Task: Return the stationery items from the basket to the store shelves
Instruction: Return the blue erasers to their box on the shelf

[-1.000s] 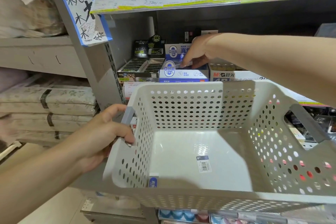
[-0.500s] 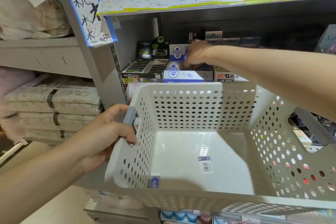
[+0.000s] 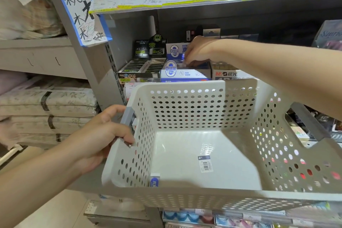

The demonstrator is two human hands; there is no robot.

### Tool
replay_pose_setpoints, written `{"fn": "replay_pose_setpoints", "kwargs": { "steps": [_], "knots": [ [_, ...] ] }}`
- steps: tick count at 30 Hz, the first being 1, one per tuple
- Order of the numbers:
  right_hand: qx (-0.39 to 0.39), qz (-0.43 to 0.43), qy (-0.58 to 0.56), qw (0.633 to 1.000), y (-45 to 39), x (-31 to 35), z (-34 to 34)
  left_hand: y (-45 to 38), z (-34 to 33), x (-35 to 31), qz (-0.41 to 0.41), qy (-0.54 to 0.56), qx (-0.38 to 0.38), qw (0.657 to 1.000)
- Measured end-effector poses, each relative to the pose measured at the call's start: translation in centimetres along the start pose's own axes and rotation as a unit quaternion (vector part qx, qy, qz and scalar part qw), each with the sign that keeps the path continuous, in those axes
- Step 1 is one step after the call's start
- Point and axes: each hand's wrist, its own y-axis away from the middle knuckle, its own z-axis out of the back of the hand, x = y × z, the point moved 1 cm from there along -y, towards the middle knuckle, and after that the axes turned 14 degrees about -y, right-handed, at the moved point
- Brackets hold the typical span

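Your right hand (image 3: 199, 52) reaches over the basket, fingers curled down into the blue-and-white eraser box (image 3: 185, 73) on the shelf.
I cannot tell what they pinch. Your left hand (image 3: 103, 135) grips the grey handle (image 3: 127, 116) of the perforated white plastic basket (image 3: 199, 111). One small rectangular eraser (image 3: 154, 179) stands upright in its near-left corner.

Only two hands and forearms of the person show. The left hand (image 3: 100, 135), beside the left wall of the basket (image 3: 185, 87), joins a forearm that is bare all the way to the picture's edge, smooth and unmarked. The right hand (image 3: 199, 52), beyond the basket's far rim, joins a forearm just as bare above the basket's right wall, looking broader towards the camera.
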Motion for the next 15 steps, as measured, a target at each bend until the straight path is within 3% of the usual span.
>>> {"fn": "replay_pose_setpoints", "kwargs": {
  "steps": [3, 7, 11, 15],
  "knots": [
    [-0.059, 0.015, -0.001, 0.998, 1.8, 1.1, -0.3, 0.0, 0.0, -0.1, -0.003, 0.0, 0.002, 1.0],
    [-0.108, 0.108, -0.043, 0.987, 6.3, 2.6, -1.1, 0.2, 0.1, -0.1, -0.002, 0.004, 0.004, 1.0],
    [-0.023, 0.116, -0.05, 0.992, 10.4, 3.4, -2.9, 0.1, 0.0, -0.1, 0.002, -0.002, -0.001, 1.0],
    [0.132, 0.086, -0.002, 0.988, 11.8, 3.7, -7.0, 0.2, -0.1, -0.1, 0.004, -0.01, -0.007, 1.0]
  ]
}}
